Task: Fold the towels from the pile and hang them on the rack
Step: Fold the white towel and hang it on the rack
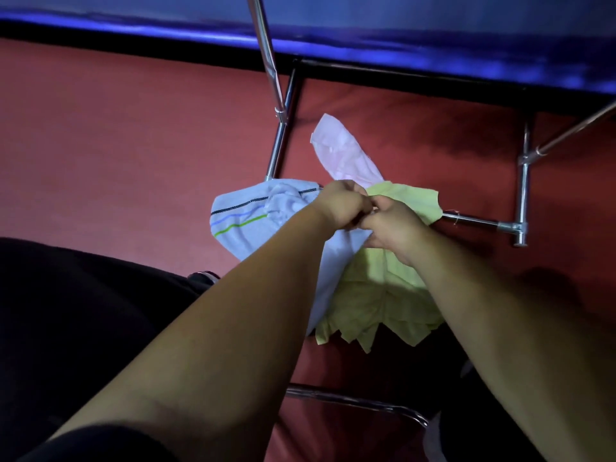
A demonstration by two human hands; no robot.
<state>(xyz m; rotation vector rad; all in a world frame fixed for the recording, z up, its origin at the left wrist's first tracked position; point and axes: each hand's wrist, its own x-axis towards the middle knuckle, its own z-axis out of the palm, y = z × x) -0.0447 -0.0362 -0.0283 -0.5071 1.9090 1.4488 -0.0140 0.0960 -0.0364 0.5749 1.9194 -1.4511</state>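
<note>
Your hands meet knuckle to knuckle over the middle of the rack [521,181], a chrome tube frame standing on the red carpet floor [133,145]. Your left hand [343,205] has its fingers [358,198] clenched, and they pinch the upper edge of the yellow-green towel [376,295] right where the white cloth bunches beneath your palm. Your right hand [395,230] grips that same edge just beside it, fingers curled in tight.

The yellow-green towel lies across the rack's horizontal rail [476,222] and hangs toward you in crumpled folds with a ragged lower edge. To its left, touching it, the white striped towel [240,225] spreads out, showing 3 thin lines in black, blue and green. The pink towel [346,155] pokes out beyond your hands on the far side of the rail. Whether the 3 towels overlap under your hands is hidden.

A glossy blue surface [433,28] runs along the top, and dark clothing [83,311] fills the lower left.
</note>
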